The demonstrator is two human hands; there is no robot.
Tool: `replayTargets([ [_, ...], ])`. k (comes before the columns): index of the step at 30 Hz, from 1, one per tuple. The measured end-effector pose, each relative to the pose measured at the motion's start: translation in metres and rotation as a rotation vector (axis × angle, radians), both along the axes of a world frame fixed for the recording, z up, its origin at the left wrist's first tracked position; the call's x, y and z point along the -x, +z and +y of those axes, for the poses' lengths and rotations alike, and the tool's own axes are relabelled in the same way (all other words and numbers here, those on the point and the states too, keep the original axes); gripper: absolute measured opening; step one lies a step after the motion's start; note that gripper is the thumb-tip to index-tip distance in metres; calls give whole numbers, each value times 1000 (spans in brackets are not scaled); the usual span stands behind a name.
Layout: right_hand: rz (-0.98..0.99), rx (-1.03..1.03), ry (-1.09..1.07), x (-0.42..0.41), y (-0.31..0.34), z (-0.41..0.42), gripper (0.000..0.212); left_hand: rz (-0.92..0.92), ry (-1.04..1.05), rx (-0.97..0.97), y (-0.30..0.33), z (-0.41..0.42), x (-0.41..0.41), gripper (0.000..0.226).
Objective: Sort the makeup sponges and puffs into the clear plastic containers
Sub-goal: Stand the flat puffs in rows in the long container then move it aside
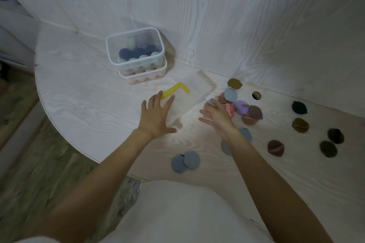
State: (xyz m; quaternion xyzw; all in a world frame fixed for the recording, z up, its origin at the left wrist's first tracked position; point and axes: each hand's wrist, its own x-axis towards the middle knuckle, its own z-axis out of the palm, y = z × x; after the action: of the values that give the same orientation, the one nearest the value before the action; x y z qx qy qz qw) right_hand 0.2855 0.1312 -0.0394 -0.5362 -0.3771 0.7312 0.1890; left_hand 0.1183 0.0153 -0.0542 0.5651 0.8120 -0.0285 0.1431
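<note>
Two clear plastic containers stand stacked near the wall, both holding round sponges in blue, mint, lilac and pink. A clear lid with a yellow seal strip lies flat in front of them. My left hand is spread open, fingers straight, over the lid's near corner. My right hand holds a few pink and blue puffs at the edge of a pile of pink, purple, blue and brown puffs.
Loose puffs lie scattered on the white wooden table: blue ones near the front edge, brown, olive and dark green ones to the right. A cable hole sits by the wall. The table's curved edge drops off on the left.
</note>
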Motion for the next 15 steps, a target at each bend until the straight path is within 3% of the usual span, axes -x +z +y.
replayTargets([
  [3,-2,-45,48,11,-1,3,66,-35,4,-29,1,0,1,99],
  [7,10,-86,25,14,-7,4,77,-444,60,-112,20,-3,20,94],
  [10,-132,-193,52,11,-12,7,74,-683,60,-65,41,-6,41,86],
  [12,-252,-331,120,9,-13,10,64,-646,46,-132,53,-6,55,74],
  [15,-313,-467,171,10,-14,10,57,-390,100,-392,64,2,73,50],
])
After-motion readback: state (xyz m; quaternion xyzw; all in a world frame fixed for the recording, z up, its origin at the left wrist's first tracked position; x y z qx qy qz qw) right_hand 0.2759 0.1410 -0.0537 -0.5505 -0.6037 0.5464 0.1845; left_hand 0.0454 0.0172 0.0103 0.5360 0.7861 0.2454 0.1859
